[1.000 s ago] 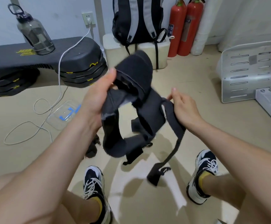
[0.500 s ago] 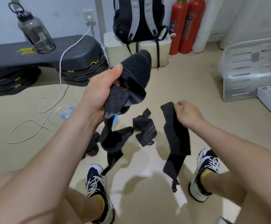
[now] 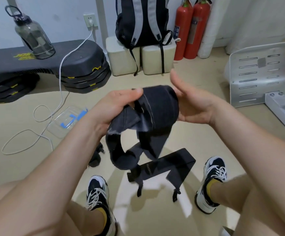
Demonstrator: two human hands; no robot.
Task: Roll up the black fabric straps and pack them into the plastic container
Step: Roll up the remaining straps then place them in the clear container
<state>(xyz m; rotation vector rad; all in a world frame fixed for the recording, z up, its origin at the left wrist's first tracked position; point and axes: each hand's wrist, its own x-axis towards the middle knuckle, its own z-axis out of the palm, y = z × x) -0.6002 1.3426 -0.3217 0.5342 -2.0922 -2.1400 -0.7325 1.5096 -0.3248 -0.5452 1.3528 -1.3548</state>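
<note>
While gripping the half-rolled black fabric strap in mid-air with the left hand and pressing the flat right hand against it, probably risking dangling tails loosening the roll, well right of the plastic container on the floor.

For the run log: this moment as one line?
left hand: grips black strap roll | right hand: open, against roll | second strap: on floor | plastic container: on floor

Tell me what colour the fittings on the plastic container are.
Blue, on the clear plastic container; the head view shows it best.
</note>
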